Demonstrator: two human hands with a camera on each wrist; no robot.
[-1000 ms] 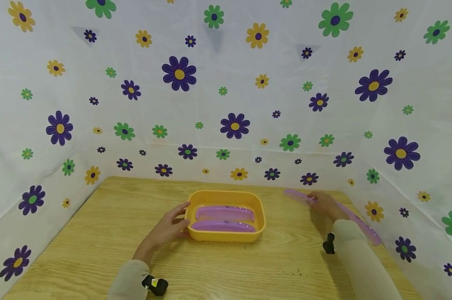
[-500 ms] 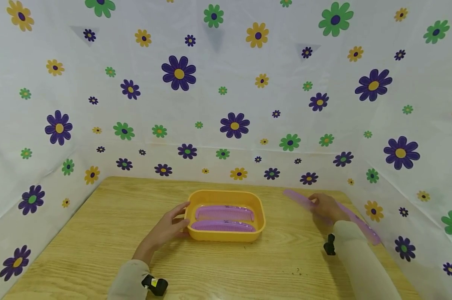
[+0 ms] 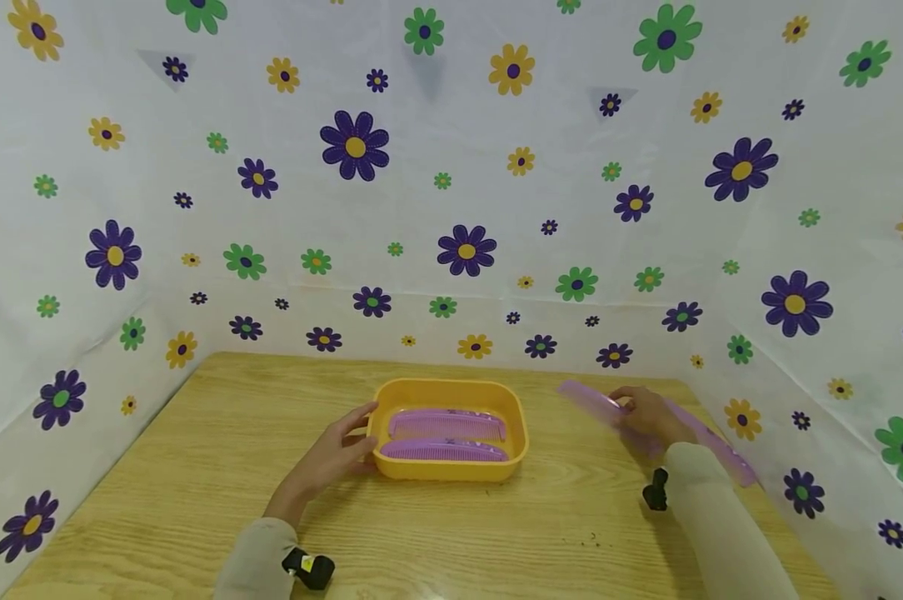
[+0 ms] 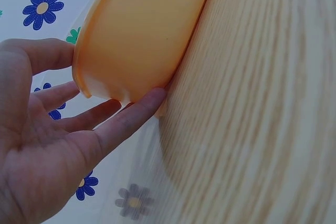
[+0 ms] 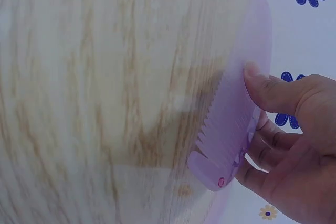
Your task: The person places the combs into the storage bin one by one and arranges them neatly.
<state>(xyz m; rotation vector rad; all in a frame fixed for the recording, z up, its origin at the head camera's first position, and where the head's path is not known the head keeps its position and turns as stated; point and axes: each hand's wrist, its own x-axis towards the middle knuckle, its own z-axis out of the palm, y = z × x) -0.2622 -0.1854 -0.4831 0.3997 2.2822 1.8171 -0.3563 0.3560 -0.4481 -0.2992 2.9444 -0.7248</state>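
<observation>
In the head view, my left hand (image 3: 335, 450) is at the left end of a yellow plastic basin (image 3: 451, 472). The left wrist view shows its fairly straight fingers touching the basin's end wall (image 4: 131, 35). Two purple combs lie inside, a rear one (image 3: 447, 425) and a front one (image 3: 444, 452). At the right, my right hand (image 3: 650, 414) pinches another purple comb (image 3: 590, 398) between thumb and fingers. The right wrist view shows this comb (image 5: 236, 93) tilted with its teeth toward the tabletop. One more purple comb (image 3: 729, 456) lies beyond my right forearm, partly hidden.
A wood-grain table (image 3: 511, 533) bears everything. White flowered sheeting (image 3: 309, 208) rises at the back and both sides, with the loose comb close to its right side. Small dark specks (image 3: 592, 540) dot the tabletop at front right.
The comb in my right hand has shifted slightly left and its tilt has changed. My left hand keeps its place at the basin, and the combs inside stay put.
</observation>
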